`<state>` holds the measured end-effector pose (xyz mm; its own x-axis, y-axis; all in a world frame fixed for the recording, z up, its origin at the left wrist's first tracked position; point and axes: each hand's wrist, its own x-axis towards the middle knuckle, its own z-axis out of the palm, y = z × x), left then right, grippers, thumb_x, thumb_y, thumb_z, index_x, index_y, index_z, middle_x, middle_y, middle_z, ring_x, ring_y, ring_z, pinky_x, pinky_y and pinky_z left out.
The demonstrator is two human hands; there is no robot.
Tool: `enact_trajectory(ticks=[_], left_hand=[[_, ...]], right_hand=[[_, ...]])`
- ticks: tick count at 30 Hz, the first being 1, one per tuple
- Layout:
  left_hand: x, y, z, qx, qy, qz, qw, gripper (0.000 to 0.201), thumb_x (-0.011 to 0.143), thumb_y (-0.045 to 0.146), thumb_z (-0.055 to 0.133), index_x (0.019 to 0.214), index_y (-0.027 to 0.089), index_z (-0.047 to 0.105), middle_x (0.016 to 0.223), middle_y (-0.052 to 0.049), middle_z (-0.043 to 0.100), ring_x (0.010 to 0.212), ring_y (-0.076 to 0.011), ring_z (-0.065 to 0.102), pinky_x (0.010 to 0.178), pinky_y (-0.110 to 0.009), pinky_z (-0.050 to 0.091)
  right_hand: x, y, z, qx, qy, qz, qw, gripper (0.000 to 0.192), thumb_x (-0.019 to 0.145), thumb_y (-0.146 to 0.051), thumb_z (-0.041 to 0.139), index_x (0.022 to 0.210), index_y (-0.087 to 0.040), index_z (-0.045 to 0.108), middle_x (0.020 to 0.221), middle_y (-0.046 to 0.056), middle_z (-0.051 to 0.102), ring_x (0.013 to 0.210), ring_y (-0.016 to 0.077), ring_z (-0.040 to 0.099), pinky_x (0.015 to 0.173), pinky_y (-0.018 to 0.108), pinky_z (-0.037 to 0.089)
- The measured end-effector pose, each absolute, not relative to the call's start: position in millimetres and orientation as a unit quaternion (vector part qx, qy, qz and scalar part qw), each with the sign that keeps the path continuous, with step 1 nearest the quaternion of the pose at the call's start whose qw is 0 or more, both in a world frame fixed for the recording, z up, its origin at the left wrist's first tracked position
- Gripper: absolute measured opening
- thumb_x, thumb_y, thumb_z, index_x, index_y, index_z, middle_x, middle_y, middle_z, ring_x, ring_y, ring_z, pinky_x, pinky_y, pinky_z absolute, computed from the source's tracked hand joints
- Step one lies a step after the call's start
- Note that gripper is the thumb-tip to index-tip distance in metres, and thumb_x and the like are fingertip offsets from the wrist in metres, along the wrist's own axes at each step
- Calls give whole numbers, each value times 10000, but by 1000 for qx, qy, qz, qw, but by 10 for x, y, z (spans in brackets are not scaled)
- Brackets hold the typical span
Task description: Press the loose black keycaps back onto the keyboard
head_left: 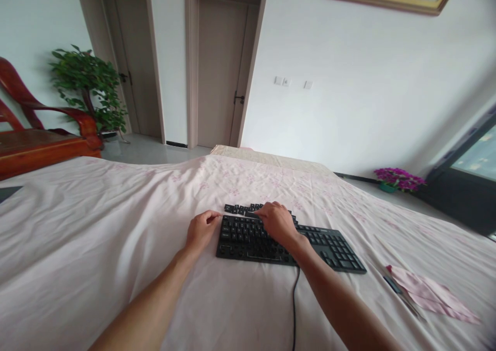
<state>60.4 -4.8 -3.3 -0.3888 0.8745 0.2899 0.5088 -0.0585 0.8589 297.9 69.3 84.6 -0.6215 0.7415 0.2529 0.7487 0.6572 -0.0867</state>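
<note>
A black keyboard (333, 248) lies on a pale pink sheet (116, 227) spread over a bed or table. Its cable (294, 304) runs toward me. A row of loose black keycaps (240, 208) lies just beyond the keyboard's far edge. My right hand (277, 222) rests over the keyboard's upper middle, fingertips at the far edge by the loose keycaps; whether it pinches one I cannot tell. My left hand (201, 229) sits curled on the sheet at the keyboard's left end, touching its corner, fingers closed.
A folded pink cloth (430, 294) with a dark pen-like object (392, 284) lies at the right. A red wooden bench (42, 139) and a potted plant (87, 88) stand at far left. Two doors and a purple flower pot (397, 179) are beyond.
</note>
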Motion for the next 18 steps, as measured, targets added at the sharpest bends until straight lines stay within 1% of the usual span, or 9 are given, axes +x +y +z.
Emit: enact_trajectory(ticks=[3, 7, 13, 18], left_hand=[[607, -47, -42, 524, 661, 507, 178, 249, 801, 356, 525, 891, 233, 722, 935, -9, 744, 877, -194, 670, 817, -279, 488], [617, -43, -36, 523, 666, 504, 171, 245, 804, 350, 523, 891, 232, 719, 932, -14, 743, 873, -194, 670, 810, -277, 488], [625, -48, 0, 518, 677, 495, 167, 242, 806, 370, 528, 876, 233, 715, 918, -12, 744, 872, -196, 669, 806, -279, 485], [621, -51, -1, 519, 676, 495, 166, 242, 811, 376, 529, 874, 237, 716, 910, -2, 744, 864, -191, 672, 809, -275, 486]], right_hand=[[3003, 1069, 801, -464, -875, -13, 138, 287, 880, -213, 501, 1007, -307, 741, 1026, 22, 685, 990, 200, 517, 847, 291, 339], [2957, 1381, 699, -473, -868, -9, 148, 292, 853, -167, 516, 957, -302, 753, 1071, 7, 682, 1044, 206, 480, 868, 292, 327], [2777, 1514, 607, -461, -882, -12, 98, 297, 831, -160, 525, 943, -311, 756, 1124, 7, 665, 1074, 214, 447, 870, 309, 299], [2661, 1559, 577, -467, -881, -17, 78, 257, 813, -186, 550, 897, -300, 765, 1099, 21, 670, 1065, 223, 444, 865, 323, 281]])
